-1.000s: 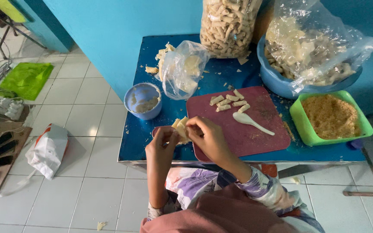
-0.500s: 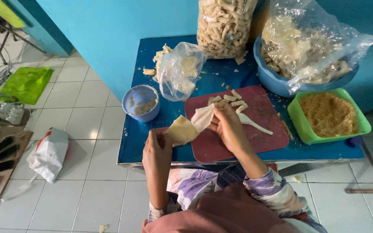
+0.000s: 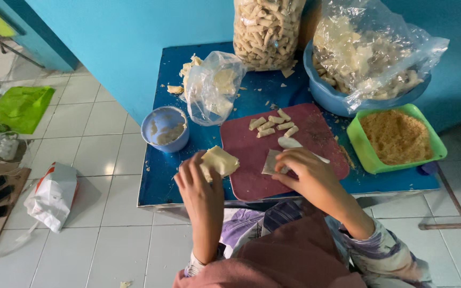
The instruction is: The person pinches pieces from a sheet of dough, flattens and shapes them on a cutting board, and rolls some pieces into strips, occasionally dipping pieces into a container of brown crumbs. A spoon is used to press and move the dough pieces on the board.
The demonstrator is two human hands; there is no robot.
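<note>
Head view, looking down on a blue desk set against a turquoise wall.

Left hand: fingers closed around a small stack of pale square wrappers, held at the near left edge of the dark red cutting board, just above the desk surface.

Right hand: palm down on the board, fingertips pressing a single wrapper sheet flat onto it. Not gripping; fingers loosely curled over the sheet.

On the board, far side: a cluster of small finished rolls, lying close together. A white spoon lies just beyond the right hand, partly hidden by it.

Left of the board: a small blue bowl holding a pale paste. Beside it, a clear plastic bag with more pale pieces inside, and loose scraps behind it.

Back of desk: a tall clear bag of rolls, upright. To its right, a large blue basin with a crumpled plastic bag over its contents.

Right edge: a green tray filled with brown crumbs, touching the basin's near side.

Floor, left: a white plastic bag on the tiles, a green mat further off.
</note>
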